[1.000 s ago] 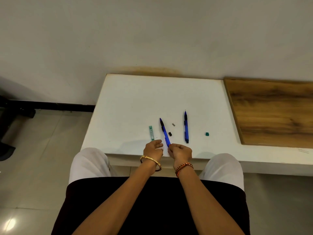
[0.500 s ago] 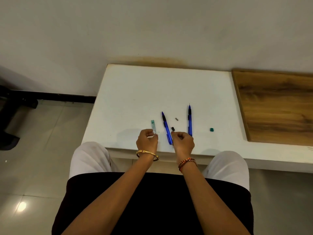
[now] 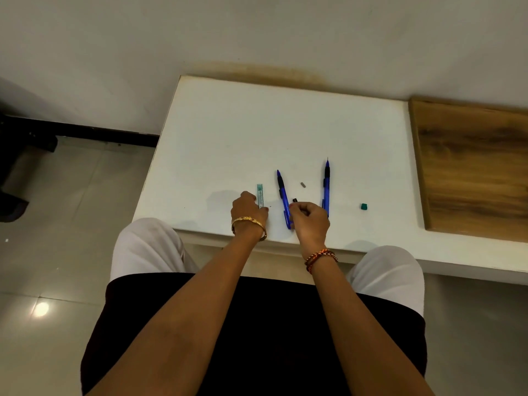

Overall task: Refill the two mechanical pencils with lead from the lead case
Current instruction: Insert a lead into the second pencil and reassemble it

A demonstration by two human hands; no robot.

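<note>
— Where is free room on the table [image 3: 257,132]?
— The whole far half, to the far edge, is bare.
— And near the front edge?
— Crowded: case [image 3: 260,193], two pencils [image 3: 283,195] [image 3: 326,187], small caps [image 3: 303,184] [image 3: 363,206] between and right of them.

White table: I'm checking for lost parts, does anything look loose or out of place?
Three small bits lie loose on the white table: a grey piece and black piece between the pencils, and a green cap off right.
</note>
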